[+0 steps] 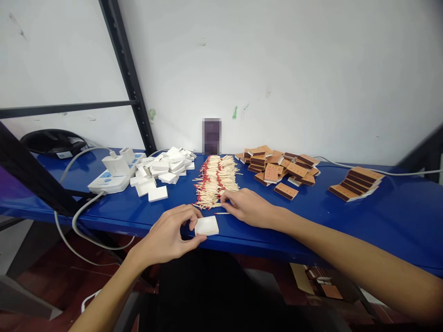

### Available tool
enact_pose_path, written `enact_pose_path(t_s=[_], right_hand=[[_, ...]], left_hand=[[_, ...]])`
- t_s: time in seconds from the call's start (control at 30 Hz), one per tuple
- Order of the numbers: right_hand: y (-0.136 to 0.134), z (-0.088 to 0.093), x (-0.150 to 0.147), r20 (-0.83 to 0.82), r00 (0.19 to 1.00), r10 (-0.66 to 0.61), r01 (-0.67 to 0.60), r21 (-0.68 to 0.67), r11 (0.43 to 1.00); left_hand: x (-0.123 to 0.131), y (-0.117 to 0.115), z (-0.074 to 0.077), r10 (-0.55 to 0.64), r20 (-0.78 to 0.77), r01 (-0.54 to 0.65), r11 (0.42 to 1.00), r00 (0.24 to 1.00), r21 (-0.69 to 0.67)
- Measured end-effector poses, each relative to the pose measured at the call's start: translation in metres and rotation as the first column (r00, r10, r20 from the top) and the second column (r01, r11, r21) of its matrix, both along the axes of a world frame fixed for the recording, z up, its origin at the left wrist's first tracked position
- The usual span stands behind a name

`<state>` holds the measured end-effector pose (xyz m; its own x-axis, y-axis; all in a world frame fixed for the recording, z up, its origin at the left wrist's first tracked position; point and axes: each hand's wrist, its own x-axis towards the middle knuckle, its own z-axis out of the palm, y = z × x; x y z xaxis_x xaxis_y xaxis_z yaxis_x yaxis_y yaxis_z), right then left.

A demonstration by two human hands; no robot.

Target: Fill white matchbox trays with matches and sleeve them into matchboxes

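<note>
Working from the head camera, with the match heap [217,182] as my clock's centre, I can't make out what the right hand [254,208] has at 4 o'clock; its thumb and forefinger come together at the heap's near edge, hiding whatever may lie between, so I cannot tell whether it grips a match; a loose match [221,213] lies just beside, its right end running up to that hand; at 12 o'clock a dark rectangle [212,136] is pixelated beyond reading; under the shelf at 5 o'clock, an open carton [302,279] is partly covered by the right forearm, its contents unclear; the left hand [171,233], at 7 to 8 o'clock, grasps a small white tray [206,225] at 6 to 7 o'clock, by the blue shelf's [304,228] front edge, thumb on the near side, fingertips partly hidden; the tray is plain, pale and rectangular, with a faint reddish mark along its near edge, its inside too washed out to read; the heap's sticks are cream, their heads red, mostly pointing toward 9 o'clock.
</note>
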<state>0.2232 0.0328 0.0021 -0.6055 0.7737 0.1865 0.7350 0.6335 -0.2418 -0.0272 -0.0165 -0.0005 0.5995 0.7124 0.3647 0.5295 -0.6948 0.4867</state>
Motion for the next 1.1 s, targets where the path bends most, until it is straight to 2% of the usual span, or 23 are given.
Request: enact_pose_path(t_s=[0.3, 0.73, 0.97, 1.1], right_hand=[[-0.0004, 0.0035, 0.0006, 0.031, 0.999, -0.013, 0.015, -0.045, 0.999], [0.0004, 0.0029, 0.0039, 0.012, 0.999, 0.031, -0.03, -0.052, 0.998], [-0.0014, 0.0058, 0.0054, -0.026, 0.998, 0.049, -0.051, -0.075, 0.996], [-0.0065, 0.0091, 0.0043, -0.027, 0.994, 0.105, -0.107, -0.097, 0.989]], left_hand=[[-0.0014, 0.0013, -0.0011, -0.012, 0.025, 0.013, 0.999, 1.0, -0.034], [-0.0023, 0.0006, -0.0045, 0.083, 0.012, -0.083, 0.996, 0.996, -0.025], [-0.0018, 0.0007, -0.0038, 0.056, 0.014, -0.056, 0.998, 0.998, -0.029], [-0.0015, 0.0009, -0.0039, 0.046, 0.018, -0.046, 0.999, 0.999, -0.02]])
